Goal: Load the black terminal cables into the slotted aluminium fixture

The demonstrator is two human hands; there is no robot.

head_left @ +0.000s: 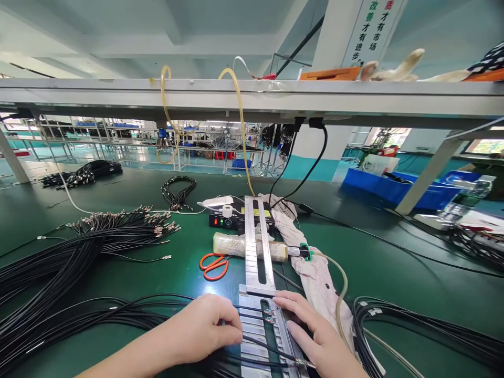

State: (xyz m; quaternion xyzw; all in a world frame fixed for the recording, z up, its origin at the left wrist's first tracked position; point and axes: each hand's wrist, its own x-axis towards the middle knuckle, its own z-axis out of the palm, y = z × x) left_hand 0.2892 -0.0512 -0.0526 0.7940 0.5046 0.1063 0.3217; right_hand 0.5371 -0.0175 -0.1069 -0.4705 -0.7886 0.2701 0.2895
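Observation:
A slotted metal fixture (256,332) lies in front of me, with several black cables across its grooves. Small metal terminals (269,316) on the cable ends lie over its slot and right side. My left hand (207,331) is closed at the fixture's left edge, thumb and fingers pinched around a black cable (263,345); the exact grip is partly hidden by the fingers. On the opposite edge rests my right hand (315,333), index finger stretched along the metal and thumb apart from it. A second slotted metal plate (251,252) continues away from the fixture.
Orange-handled scissors (214,266) lie left of a wrapped cylinder (232,245). Behind stands a black control box (220,220). Cable bundles lie left (79,247) and right (364,325). A pale cloth (311,278) trails beside the fixture. A shelf (118,97) spans overhead.

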